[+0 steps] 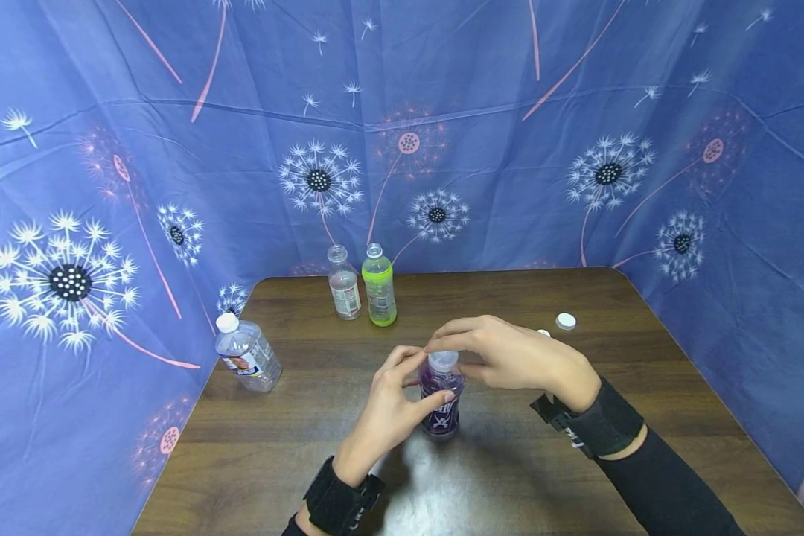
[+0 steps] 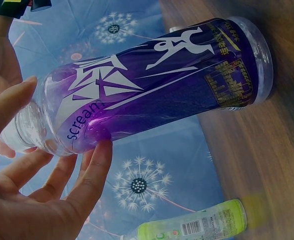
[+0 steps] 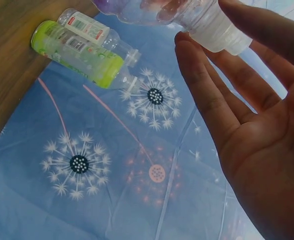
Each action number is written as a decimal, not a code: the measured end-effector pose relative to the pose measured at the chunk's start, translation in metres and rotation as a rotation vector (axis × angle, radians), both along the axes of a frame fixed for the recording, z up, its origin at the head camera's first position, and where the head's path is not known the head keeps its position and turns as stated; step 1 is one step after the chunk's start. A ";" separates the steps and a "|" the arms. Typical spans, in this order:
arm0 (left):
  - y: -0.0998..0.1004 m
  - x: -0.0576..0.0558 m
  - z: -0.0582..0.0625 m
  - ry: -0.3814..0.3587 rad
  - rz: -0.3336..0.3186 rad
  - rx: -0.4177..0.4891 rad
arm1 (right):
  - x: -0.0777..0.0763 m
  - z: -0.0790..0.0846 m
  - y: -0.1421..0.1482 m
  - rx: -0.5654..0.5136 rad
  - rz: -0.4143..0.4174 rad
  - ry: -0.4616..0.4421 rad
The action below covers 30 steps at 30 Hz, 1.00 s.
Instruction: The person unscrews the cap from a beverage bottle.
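Upright on the wooden table stands a purple bottle (image 1: 440, 406) with a dark label and a translucent cap (image 3: 217, 34). My left hand (image 1: 394, 398) holds the bottle around its shoulder and neck, its thumb across the near side, fingertips on the label's upper part in the left wrist view. Around the cap, from the right, comes my right hand (image 1: 512, 353), its fingers fairly straight and loosely spread. In the right wrist view its palm faces the cap, with the thumb and a fingertip close at the cap's sides.
A clear bottle (image 1: 345, 290) and a green-labelled bottle (image 1: 380, 290), both without caps, stand at the back. On the left is a clear bottle with a white cap (image 1: 249, 357). A loose white cap (image 1: 566, 321) lies at right; another white piece (image 1: 543, 333) shows behind my right hand.
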State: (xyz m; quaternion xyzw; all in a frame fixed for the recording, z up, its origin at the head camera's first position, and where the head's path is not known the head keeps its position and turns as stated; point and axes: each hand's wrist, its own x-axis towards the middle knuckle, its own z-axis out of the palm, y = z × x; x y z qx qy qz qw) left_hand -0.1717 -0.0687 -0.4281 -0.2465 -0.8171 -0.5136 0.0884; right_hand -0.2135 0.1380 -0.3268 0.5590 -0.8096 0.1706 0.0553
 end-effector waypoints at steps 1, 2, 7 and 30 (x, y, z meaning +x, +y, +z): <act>0.000 0.000 0.000 0.000 0.001 0.002 | 0.000 0.000 0.000 -0.001 0.001 0.000; 0.000 0.000 0.000 0.000 0.002 0.004 | 0.000 -0.001 0.000 0.001 -0.001 0.000; 0.001 0.000 0.001 0.004 0.010 0.001 | 0.001 -0.001 0.001 0.022 -0.036 0.001; 0.003 0.003 0.004 0.006 0.022 -0.005 | 0.006 -0.001 0.003 -0.011 -0.032 -0.026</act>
